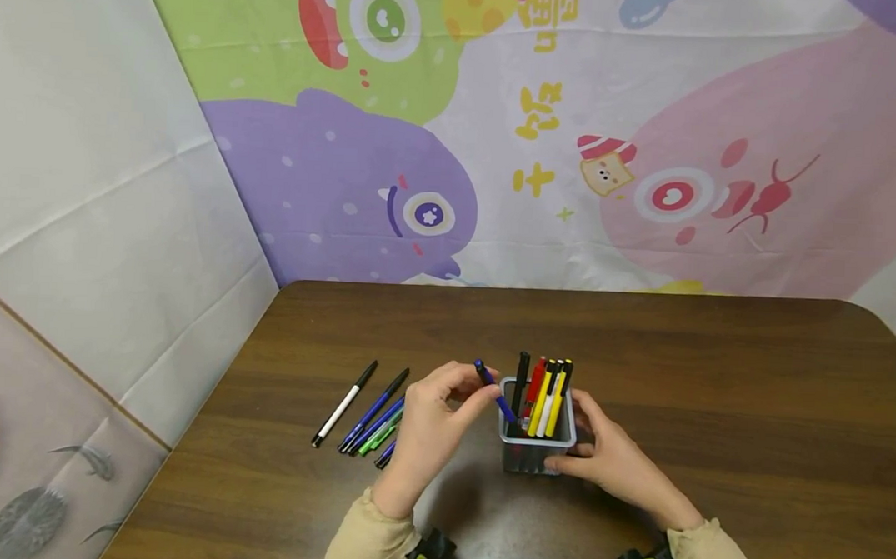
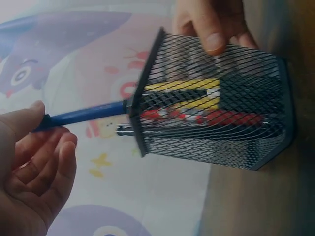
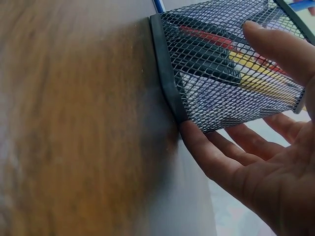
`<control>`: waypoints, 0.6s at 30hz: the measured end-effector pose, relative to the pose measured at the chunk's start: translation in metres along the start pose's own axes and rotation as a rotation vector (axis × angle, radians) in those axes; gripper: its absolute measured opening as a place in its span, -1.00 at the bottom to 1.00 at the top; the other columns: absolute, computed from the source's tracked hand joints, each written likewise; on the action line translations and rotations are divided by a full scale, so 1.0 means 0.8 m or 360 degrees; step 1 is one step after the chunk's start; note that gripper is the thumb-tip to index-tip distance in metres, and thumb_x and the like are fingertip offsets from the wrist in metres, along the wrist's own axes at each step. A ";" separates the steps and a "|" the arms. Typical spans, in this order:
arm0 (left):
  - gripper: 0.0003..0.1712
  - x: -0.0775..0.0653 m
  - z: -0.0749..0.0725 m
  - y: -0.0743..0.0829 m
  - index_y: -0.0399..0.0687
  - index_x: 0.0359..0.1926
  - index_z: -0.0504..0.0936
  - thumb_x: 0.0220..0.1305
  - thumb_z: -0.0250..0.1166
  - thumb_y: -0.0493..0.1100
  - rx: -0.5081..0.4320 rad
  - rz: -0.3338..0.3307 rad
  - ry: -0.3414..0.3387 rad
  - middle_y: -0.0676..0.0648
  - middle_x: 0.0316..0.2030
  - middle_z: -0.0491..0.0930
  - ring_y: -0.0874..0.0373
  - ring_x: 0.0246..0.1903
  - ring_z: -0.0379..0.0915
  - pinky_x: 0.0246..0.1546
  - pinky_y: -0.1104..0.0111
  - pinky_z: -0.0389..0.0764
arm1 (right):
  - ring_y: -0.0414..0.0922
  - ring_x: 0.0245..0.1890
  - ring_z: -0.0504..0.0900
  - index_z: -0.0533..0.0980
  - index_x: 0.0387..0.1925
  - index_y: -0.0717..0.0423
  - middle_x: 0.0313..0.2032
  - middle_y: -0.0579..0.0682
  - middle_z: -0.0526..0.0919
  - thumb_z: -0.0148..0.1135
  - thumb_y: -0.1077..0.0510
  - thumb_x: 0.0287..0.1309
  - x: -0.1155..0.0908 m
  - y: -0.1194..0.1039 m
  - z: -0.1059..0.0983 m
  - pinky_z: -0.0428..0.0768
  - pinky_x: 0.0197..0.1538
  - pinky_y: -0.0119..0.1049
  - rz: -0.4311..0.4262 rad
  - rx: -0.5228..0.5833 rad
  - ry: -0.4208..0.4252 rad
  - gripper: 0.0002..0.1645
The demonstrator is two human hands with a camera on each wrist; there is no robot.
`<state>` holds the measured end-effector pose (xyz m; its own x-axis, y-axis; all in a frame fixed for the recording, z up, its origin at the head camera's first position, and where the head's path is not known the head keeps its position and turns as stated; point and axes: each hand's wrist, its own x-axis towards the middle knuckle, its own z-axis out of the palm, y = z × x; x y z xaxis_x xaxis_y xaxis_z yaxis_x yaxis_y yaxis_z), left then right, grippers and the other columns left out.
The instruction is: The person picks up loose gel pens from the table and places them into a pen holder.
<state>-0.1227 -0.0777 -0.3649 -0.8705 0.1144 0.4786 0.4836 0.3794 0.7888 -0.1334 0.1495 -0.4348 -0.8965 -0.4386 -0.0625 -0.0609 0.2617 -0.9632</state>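
Note:
A blue pen (image 1: 497, 394) is pinched between the thumb and fingers of my left hand (image 1: 436, 421). Its lower end dips inside the rim of a black mesh pen holder (image 2: 211, 142), which stands on the table. My right hand (image 1: 609, 457) grips the holder from the right, thumb on the near side and fingers round the far side. Inside the holder stand a black pen (image 1: 520, 383), a red pen (image 1: 535, 382) and several yellow and white pens with black ends, such as the yellow pen (image 1: 556, 409). Through the mesh in the right wrist view, their lower parts show.
Left of my left hand, several pens lie slanted on the brown table (image 1: 714, 366): a white pen (image 1: 343, 406) with black ends, blue pens such as the blue pen (image 1: 373, 411), and a green pen (image 1: 383, 433). A cartoon-printed cloth (image 1: 494, 256) hangs behind the table.

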 end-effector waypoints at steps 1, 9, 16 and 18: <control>-0.79 0.000 0.002 -0.003 -0.05 -0.28 0.66 0.12 0.27 -0.04 0.0015 -0.0014 -0.0011 0.08 -0.43 0.60 0.29 -0.48 0.50 -0.42 0.43 0.57 | 0.08 -0.03 0.53 -0.01 0.28 0.06 0.14 0.34 0.29 0.42 0.08 -0.13 0.000 0.000 0.000 0.59 -0.18 -0.32 0.0001 -0.0003 0.0003 0.03; -0.71 -0.004 0.018 -0.012 -0.11 -0.19 0.50 0.14 0.26 -0.05 0.0081 -0.0065 -0.0061 0.03 -0.43 0.59 0.26 -0.47 0.47 -0.41 0.48 0.54 | 0.10 -0.02 0.51 -0.03 0.29 0.09 0.15 0.36 0.27 0.41 0.09 -0.11 -0.001 0.000 0.000 0.60 -0.19 -0.33 -0.0018 -0.0004 -0.0009 0.04; -0.77 -0.009 0.031 -0.018 -0.06 -0.33 0.39 0.15 0.24 -0.05 0.0190 0.0011 -0.0130 0.05 -0.51 0.54 0.33 -0.55 0.43 -0.50 0.53 0.49 | 0.05 -0.11 0.58 -0.04 0.29 0.07 0.09 0.34 0.32 0.39 0.10 -0.09 0.000 0.001 0.001 0.60 -0.22 -0.31 -0.0033 0.0025 -0.0029 0.02; -0.79 -0.009 0.033 -0.020 -0.06 -0.36 0.42 0.15 0.25 -0.07 0.0234 0.0022 -0.0109 0.05 -0.53 0.55 0.33 -0.57 0.41 -0.54 0.54 0.47 | 0.03 -0.12 0.59 -0.03 0.29 0.05 0.09 0.32 0.33 0.40 0.09 -0.10 0.000 0.001 0.001 0.60 -0.21 -0.32 -0.0038 0.0021 -0.0018 0.01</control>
<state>-0.1265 -0.0602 -0.3916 -0.8706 0.1811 0.4574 0.4812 0.5069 0.7152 -0.1328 0.1492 -0.4361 -0.8897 -0.4545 -0.0426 -0.0762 0.2399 -0.9678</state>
